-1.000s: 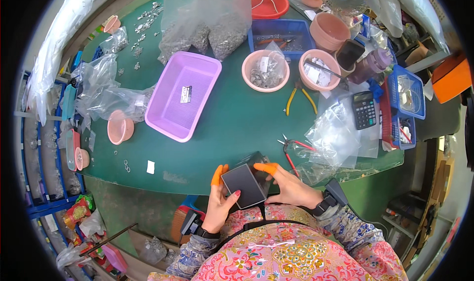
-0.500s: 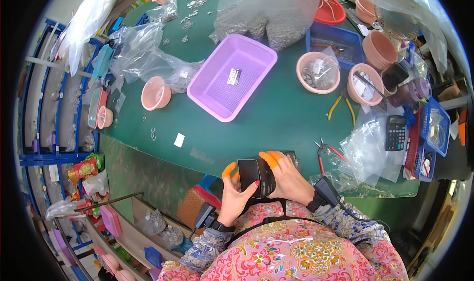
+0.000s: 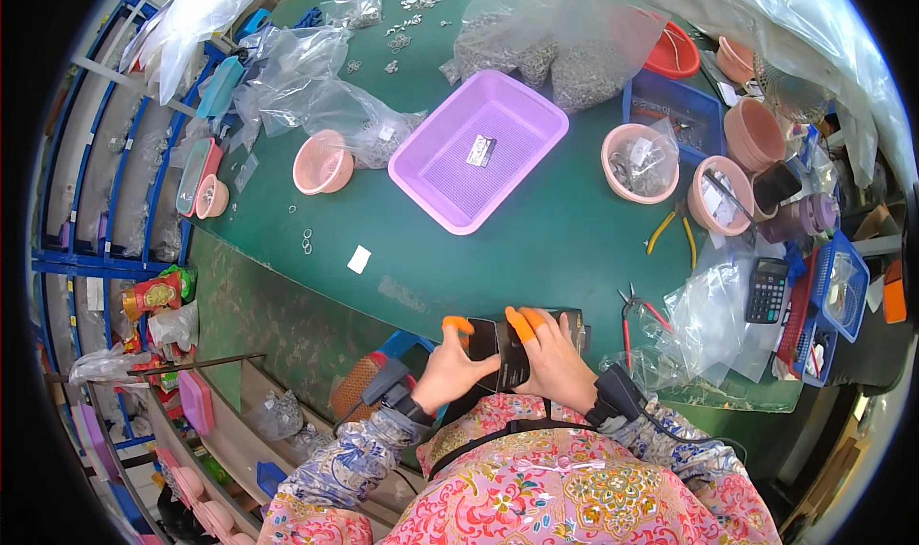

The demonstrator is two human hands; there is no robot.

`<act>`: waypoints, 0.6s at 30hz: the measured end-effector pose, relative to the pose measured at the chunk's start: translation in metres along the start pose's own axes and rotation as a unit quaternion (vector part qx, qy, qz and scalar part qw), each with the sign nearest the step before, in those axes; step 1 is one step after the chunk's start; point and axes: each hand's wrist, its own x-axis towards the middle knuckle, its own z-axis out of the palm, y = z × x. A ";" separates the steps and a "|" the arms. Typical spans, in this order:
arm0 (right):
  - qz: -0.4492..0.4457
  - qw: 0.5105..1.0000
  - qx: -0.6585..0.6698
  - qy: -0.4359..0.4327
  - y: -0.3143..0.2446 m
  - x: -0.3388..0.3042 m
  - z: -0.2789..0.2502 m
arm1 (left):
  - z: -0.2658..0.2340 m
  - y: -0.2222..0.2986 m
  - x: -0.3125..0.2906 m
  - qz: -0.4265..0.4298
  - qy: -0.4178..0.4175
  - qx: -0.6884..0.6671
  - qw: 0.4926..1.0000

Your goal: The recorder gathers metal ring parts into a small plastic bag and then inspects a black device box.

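Note:
A small black box (image 3: pixel 486 339) sits at the table's front edge, between my two hands. My left hand (image 3: pixel 454 368) grips its left side, thumb across the near face and an orange-capped finger along the far left. My right hand (image 3: pixel 555 368) is wrapped over its right part, with orange covers on two fingertips. Much of the box lies hidden under the fingers. Just beyond my right fingers another dark box edge (image 3: pixel 577 323) shows; whether it is a separate box I cannot tell.
A purple basket (image 3: pixel 407 167) with a card inside stands mid-table. Pink tubs (image 3: pixel 321 183), yellow-handled pliers (image 3: pixel 689 239), red-handled cutters (image 3: pixel 627 334), a calculator (image 3: pixel 768 289) and clear plastic bags (image 3: pixel 704 301) lie around. Several bags of small metal parts (image 3: pixel 584 74) rest at the back.
The view has shifted, so the table things sit further right. My left hand has moved left and its thumb now lies straight across the box's near side.

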 end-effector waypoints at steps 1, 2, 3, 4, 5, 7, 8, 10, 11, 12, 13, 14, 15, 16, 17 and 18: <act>0.001 1.000 0.000 -0.002 0.001 -0.002 0.000 | 0.003 0.001 -0.006 0.001 0.007 0.054 0.999; -0.010 1.000 0.011 0.009 0.002 -0.003 -0.001 | 0.008 -0.003 -0.008 0.012 0.034 0.043 0.998; -0.021 0.999 0.023 0.020 0.002 -0.004 -0.001 | 0.009 -0.004 -0.011 0.011 0.033 0.042 0.999; -0.019 0.999 0.022 0.020 0.003 -0.004 -0.002 | 0.009 -0.003 -0.012 -0.003 0.034 0.029 0.999; -0.025 0.999 0.017 0.013 0.004 -0.004 -0.002 | 0.010 -0.002 -0.013 -0.018 0.035 0.017 0.999; -0.028 1.000 0.012 0.006 0.005 -0.005 -0.003 | 0.012 0.001 -0.017 -0.026 0.030 0.024 0.999; -0.024 1.000 0.015 0.000 0.007 -0.005 -0.004 | 0.013 0.002 -0.017 -0.036 0.027 0.032 0.998; -0.016 1.000 0.019 -0.006 0.008 -0.006 -0.004 | 0.014 0.000 -0.014 -0.020 0.024 -0.013 0.999; -0.028 1.000 0.011 0.004 0.007 -0.003 -0.006 | 0.015 -0.003 -0.011 -0.002 0.026 -0.061 0.998; -0.039 0.999 0.002 0.014 0.007 -0.002 -0.009 | 0.024 -0.035 -0.003 -0.010 -0.008 -0.175 0.984; -0.029 0.999 -0.004 0.017 0.015 -0.004 -0.013 | 0.022 -0.026 -0.002 -0.061 -0.043 -0.253 0.965; -0.038 0.998 0.047 0.029 0.022 -0.006 -0.018 | 0.021 -0.031 -0.001 -0.057 -0.048 -0.281 0.957; -0.047 0.993 0.098 0.042 0.030 -0.010 -0.021 | 0.019 -0.039 -0.002 -0.055 -0.053 -0.308 0.948; 0.016 0.980 0.166 0.110 0.043 -0.022 -0.019 | 0.017 -0.043 -0.002 -0.070 -0.058 -0.326 0.941; 0.123 0.959 0.182 0.180 0.065 -0.035 -0.008 | 0.015 -0.046 -0.002 -0.070 -0.062 -0.346 0.934; 0.196 0.948 0.180 0.176 0.089 -0.048 0.004 | 0.016 -0.054 -0.001 -0.082 -0.063 -0.372 0.923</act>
